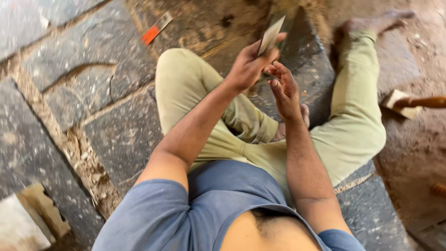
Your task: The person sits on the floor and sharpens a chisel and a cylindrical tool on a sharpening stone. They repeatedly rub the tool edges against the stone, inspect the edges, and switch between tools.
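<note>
- stone slabs make up the floor (60, 69), dark and cracked, with gritty sawdust packed in the seams; the person sits cross-legged on it in pale green trousers.
- at far left, near the bottom edge, a pale wooden block (44, 211) lies on the floor, well apart from the hands.
- higher up, an orange and grey flat tool (156, 28) lies on a slab, out of easy reach.
- the left hand (248, 65) is raised above the knee, its fingers (261, 45) closed around a thin flat pale strip (271, 35) that stands tilted, top leaning right.
- just beside it the right hand (285, 90) is loosely open, fingers curled and spread, holding nothing, palm turned toward the strip's lower edge.
- a judgement: the strip's edge is close to the bare right palm, so a slip of the left grip could nick or scrape it; the strip could also drop onto the dark stone slab (302, 56) below.
- at far right a wooden-handled tool (409, 104) rests on sawdust near the bent leg, where a shifting knee might knock it.
</note>
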